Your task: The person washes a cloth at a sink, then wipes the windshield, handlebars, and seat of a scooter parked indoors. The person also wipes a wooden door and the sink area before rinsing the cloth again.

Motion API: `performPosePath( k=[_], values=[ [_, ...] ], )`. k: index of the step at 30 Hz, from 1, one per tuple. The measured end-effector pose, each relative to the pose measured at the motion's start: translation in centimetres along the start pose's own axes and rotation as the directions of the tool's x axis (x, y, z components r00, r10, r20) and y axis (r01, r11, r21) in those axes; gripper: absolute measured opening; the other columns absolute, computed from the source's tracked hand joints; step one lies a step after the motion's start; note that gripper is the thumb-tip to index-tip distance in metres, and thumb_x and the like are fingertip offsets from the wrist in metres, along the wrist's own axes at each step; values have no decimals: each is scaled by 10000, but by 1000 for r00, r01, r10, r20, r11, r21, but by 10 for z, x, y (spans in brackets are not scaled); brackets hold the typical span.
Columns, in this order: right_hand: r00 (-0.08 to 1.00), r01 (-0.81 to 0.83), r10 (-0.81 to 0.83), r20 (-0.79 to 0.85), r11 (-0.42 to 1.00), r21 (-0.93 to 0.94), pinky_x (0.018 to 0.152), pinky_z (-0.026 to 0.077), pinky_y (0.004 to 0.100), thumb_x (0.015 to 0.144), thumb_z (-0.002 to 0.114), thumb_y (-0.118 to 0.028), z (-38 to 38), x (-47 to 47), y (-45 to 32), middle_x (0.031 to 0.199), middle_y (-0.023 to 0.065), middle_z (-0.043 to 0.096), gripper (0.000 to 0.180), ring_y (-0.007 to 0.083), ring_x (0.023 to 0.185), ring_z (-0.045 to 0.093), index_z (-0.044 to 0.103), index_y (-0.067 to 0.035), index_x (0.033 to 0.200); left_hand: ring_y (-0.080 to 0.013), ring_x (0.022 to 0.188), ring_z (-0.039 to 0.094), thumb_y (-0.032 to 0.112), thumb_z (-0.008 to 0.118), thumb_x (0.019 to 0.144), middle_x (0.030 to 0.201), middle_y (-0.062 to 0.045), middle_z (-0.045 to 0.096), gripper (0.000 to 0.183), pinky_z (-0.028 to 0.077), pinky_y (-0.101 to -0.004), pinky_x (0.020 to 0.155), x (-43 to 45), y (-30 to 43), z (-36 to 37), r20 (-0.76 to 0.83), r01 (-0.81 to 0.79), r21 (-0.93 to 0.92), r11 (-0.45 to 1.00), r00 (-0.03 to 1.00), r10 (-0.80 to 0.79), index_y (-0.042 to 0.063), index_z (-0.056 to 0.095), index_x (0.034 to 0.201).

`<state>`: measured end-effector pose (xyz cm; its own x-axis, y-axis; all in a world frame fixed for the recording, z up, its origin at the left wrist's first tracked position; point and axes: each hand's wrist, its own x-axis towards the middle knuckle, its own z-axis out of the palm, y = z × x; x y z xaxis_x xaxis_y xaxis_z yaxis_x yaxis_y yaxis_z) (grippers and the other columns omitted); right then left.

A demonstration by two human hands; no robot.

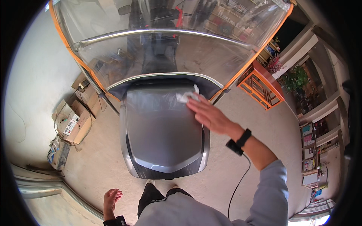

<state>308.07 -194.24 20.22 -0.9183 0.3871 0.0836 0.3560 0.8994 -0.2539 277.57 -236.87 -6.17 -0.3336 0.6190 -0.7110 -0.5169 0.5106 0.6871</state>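
My right hand (208, 114) presses a crumpled white cloth (185, 97) onto the upper right of a grey, glossy body panel (164, 127) of a small vehicle. The fingers lie nearly flat over the cloth and hide part of it. Pale smears or reflections show on the panel left of the cloth. Behind the panel rises a clear plastic cover (209, 53) with orange edging and a metal crossbar. My left hand (112, 197) hangs low at the left, apart from the vehicle, its fingers loosely curled with nothing visible in them.
Cardboard boxes (82, 127) with cables and a power strip (70, 127) stand by the left wall. A wooden table (263, 84) is at the right, near potted plants (297, 77). Shelves (309, 152) line the far right. A cable (236, 186) hangs from my right wrist device.
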Motion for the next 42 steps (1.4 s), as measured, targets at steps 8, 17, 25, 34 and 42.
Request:
performPosePath(
  k=[8, 17, 25, 34, 42],
  values=[
    [982, 149, -163, 97, 978, 143, 1123, 232, 426, 880, 509, -181, 36, -95, -79, 1452, -3, 350, 446, 266, 1397, 170, 462, -100, 1316, -215, 842, 634, 218, 599, 898, 940, -137, 650, 259, 516, -318, 752, 0, 14, 19, -14, 41, 28, 999, 999, -41, -7, 580, 1025],
    [980, -5, 11, -198, 1000, 30, 1104, 223, 384, 971, 395, -291, 13, 22, 10, 1445, 86, 352, 446, 278, 1382, 203, 442, -25, 1327, -216, 880, 626, 224, 596, 901, 965, -134, 647, 262, 499, -330, 788, -3, 13, 27, 59, -62, 78, 995, 997, 57, -3, 580, 1031],
    [921, 335, -318, 225, 941, -42, 1122, 225, 429, 911, 500, -299, 15, -62, -78, 1446, 73, 335, 505, 313, 1384, 186, 411, -54, 1344, -202, 848, 628, 203, 569, 908, 914, -116, 645, 233, 506, -331, 772, -13, -14, 32, -24, 47, 40, 998, 999, -46, -6, 582, 1010],
    [984, 177, -167, 63, 957, -231, 1116, 203, 409, 953, 427, -317, 12, 47, -43, 1485, 138, 244, 551, 345, 1393, 136, 320, 8, 1384, -192, 844, 631, 234, 588, 903, 921, -119, 650, 268, 503, -307, 750, 9, -12, 23, 17, -102, 31, 994, 995, 102, -6, 590, 1023],
    [910, 358, -314, 270, 925, -129, 1124, 191, 430, 922, 479, -322, -3, 44, -62, 1456, 102, 314, 528, 324, 1388, 169, 388, -28, 1352, -206, 815, 637, 238, 593, 889, 905, -133, 652, 273, 506, -316, 709, 10, -52, 2, -82, -12, -83, 997, 997, 5, -14, 595, 994]
  ],
)
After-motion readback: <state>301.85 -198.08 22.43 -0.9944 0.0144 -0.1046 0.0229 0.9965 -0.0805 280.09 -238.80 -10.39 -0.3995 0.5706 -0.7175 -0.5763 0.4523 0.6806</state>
